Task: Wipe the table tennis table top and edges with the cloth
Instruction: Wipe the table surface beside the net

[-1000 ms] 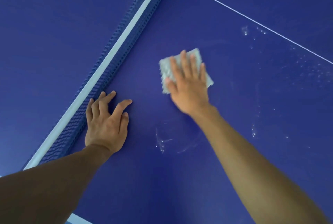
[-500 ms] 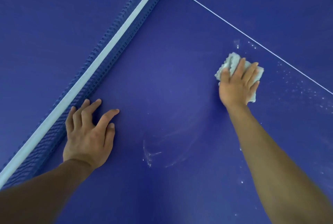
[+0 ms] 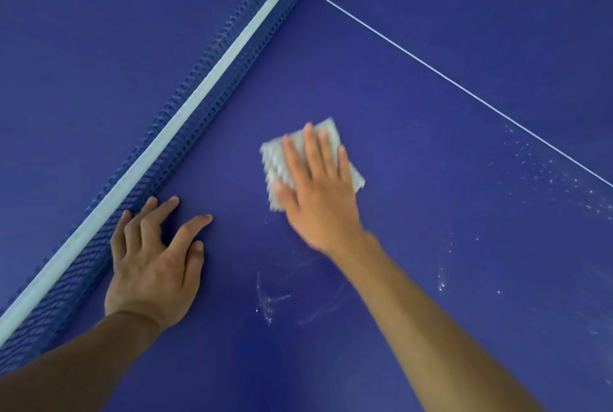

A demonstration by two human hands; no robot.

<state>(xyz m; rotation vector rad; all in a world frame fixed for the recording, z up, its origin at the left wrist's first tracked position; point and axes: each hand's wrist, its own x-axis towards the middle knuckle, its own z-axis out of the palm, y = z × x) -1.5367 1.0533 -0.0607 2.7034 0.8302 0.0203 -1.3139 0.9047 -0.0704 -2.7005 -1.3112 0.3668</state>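
Cloth [image 3: 275, 162] sits under your right hand [image 3: 321, 202], fingers flat, pressing. Droplets [image 3: 547, 176] lie well right; left hand [image 3: 152, 265] rests spread.

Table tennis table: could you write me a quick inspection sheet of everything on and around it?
Surface: blue table top; white specks at right, smears near the middle.
Job's things: pale cloth, flat on the top.
Clutter: nothing seen.
Hands: right hand presses the cloth, fingers straight; left hand rests on the top beside the net.
Cables: nothing seen.
Surroundings: nothing seen beyond the table.
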